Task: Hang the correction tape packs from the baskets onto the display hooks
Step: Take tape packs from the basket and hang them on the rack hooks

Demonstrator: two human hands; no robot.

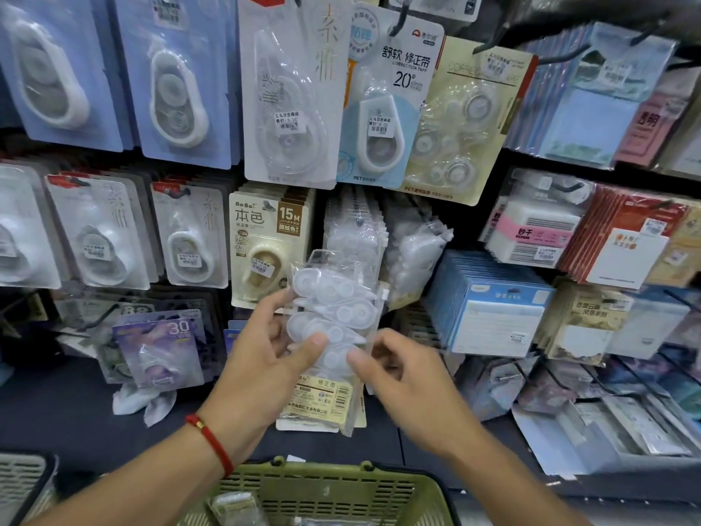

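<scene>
A clear pack of several white correction tapes (333,317) is held up in front of the display wall. My left hand (261,358) grips it from the left, thumb across the front. My right hand (402,377) touches its lower right edge with curled fingers; its hold looks like a pinch. Just behind and above hangs a row of the same clear packs (354,225) on a hook. A green basket (379,491) with more packs sits below, at the bottom edge.
Carded correction tapes hang all over the wall, such as a beige 15M pack (269,241) to the left. Sticky-note packs (497,309) fill the hooks on the right. A grey basket corner (22,476) shows at bottom left. Bare black hooks (493,39) stick out at top right.
</scene>
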